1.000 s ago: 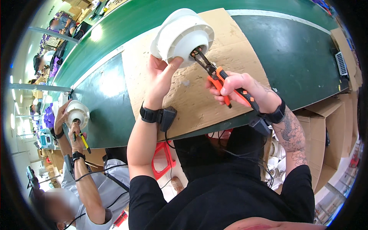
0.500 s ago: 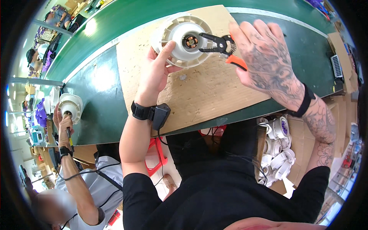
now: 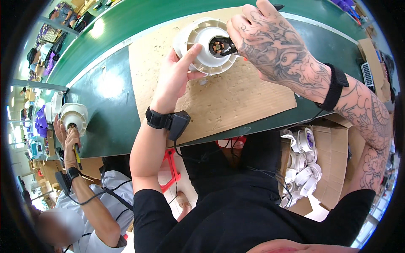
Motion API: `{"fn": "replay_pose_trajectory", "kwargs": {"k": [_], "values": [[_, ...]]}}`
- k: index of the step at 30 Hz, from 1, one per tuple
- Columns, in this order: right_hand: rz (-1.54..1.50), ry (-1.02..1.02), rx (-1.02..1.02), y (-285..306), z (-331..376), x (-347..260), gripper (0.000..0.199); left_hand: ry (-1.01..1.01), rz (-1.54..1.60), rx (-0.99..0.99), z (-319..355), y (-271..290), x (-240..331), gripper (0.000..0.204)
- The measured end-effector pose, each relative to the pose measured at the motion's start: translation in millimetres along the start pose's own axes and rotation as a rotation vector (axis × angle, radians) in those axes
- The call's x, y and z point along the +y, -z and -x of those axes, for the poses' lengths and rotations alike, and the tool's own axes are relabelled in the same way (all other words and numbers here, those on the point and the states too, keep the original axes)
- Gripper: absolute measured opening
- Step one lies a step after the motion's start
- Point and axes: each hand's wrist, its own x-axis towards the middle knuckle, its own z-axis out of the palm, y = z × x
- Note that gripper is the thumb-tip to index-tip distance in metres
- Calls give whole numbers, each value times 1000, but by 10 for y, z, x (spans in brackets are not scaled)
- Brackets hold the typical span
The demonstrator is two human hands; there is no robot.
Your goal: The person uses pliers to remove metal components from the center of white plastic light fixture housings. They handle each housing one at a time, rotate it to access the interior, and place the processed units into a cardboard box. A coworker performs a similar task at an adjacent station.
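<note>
My left hand [image 3: 172, 80] grips a round white plastic housing [image 3: 201, 37] by its lower left side, thumb over the slotted rim. The housing's open centre faces me and shows copper-coloured parts [image 3: 218, 46] in a dark socket. My right hand [image 3: 278, 44] is closed around wire strippers, its back toward me. The black jaws [image 3: 230, 46] of the wire strippers reach into the centre opening from the right. Most of the handles are hidden behind my fingers; whether the jaws pinch anything cannot be made out.
A cardboard sheet [image 3: 236, 92] lies under my hands on the green table [image 3: 109, 122]. To the left, a co-worker's hand [image 3: 71, 141] works on a similar white housing [image 3: 76, 113]. Below right, a cardboard box [image 3: 331, 160] holds several white plastic parts [image 3: 304, 162]. Cables hang near my lap.
My right hand has moved left and upward, bringing the stripper jaws deeper into the housing's centre. The housing has shifted slightly right, still in my left hand.
</note>
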Motion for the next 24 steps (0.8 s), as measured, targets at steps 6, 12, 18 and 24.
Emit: {"fn": "replay_pose_trajectory", "kwargs": {"k": [6, 12, 18, 24], "values": [[-270, -256, -245, -70, -50, -38, 44, -52, 66, 22, 6, -41, 14, 45], [-1145, -620, -874, -127, -287, 97, 61, -277, 6, 155, -47, -54, -85, 56], [-584, -382, -168, -422, 39, -54, 57, -187, 11, 155, -29, -27, -46, 58], [-131, -104, 54, -270, 23, 40, 31, -131, -14, 112, -18, -66, -56, 49]]}}
